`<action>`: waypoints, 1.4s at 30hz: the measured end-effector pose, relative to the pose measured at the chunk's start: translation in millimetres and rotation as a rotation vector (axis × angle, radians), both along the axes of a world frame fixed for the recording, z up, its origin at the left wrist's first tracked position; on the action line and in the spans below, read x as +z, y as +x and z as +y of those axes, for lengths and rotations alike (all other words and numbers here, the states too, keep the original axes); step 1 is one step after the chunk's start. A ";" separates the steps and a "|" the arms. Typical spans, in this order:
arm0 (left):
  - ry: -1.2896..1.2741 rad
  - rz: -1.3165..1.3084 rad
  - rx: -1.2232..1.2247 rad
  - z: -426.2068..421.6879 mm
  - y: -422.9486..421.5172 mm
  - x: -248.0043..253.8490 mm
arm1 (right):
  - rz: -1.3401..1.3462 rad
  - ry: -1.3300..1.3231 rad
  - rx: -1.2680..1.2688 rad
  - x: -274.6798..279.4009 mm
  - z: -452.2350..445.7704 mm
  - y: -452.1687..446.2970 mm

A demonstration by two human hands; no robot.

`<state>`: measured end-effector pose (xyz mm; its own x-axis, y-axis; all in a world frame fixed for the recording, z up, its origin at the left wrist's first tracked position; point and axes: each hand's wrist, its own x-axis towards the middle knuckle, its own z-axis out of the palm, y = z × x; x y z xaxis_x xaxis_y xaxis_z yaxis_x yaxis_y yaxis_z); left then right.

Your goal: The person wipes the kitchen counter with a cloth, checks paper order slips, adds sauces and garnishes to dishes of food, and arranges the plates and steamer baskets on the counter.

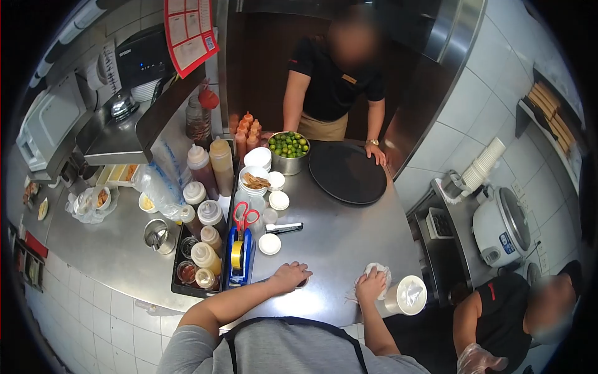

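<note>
1. at the near edge of the steel counter (336, 249), the person's two hands lie apart. the right hand (371, 283) is closed on a crumpled white cloth (384, 274), pressed against the steel.
2. the left hand (288, 277) is palm down; a small dark-rimmed item (303, 283) shows partly beneath its fingers. whether it is gripped or merely covered cannot be told.
3. degree of progress: the cloth is in hand and bunched, not folded or set aside. how much handling is complete, and how much remains, cannot be read from this view.
4. nearby hindrances: a white tub (411, 295) stands just beside the right hand and forearm; a blue tape dispenser (240, 258), with red-handled scissors (246, 215) at its far end, bounds the left side.
5. farther in: a marker (284, 228) lies between small white cups (269, 244), with a black tray of squeeze bottles (176, 279) to the left.
6. at the far side: a pot (289, 164) of green fruit (288, 144) adjoins a round black tray (347, 172), on whose edge a co-worker's hand (375, 153) rests.
</note>
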<state>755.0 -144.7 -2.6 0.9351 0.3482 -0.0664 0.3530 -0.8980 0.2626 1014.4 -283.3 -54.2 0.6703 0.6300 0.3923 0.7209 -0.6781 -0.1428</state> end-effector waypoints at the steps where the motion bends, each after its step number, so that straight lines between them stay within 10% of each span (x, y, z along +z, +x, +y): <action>1: 0.019 -0.017 0.008 2.2 -0.3 -1.2 | -0.004 -0.002 0.002 -0.2 0.7 0.2; 17: 0.072 -0.023 0.209 0.3 -16.5 42.7 | 0.015 0.002 0.086 -2.8 9.4 10.6; 27: -0.937 -0.967 0.495 -44.1 -167.0 172.1 | 0.013 0.005 0.106 4.7 9.9 7.2; 34: -0.068 -1.730 1.056 -15.7 -245.7 162.1 | 0.004 0.021 0.120 -0.5 12.1 11.0; 42: -0.165 -1.758 1.148 -7.3 -240.3 132.1 | 0.012 0.019 0.095 1.0 15.3 10.0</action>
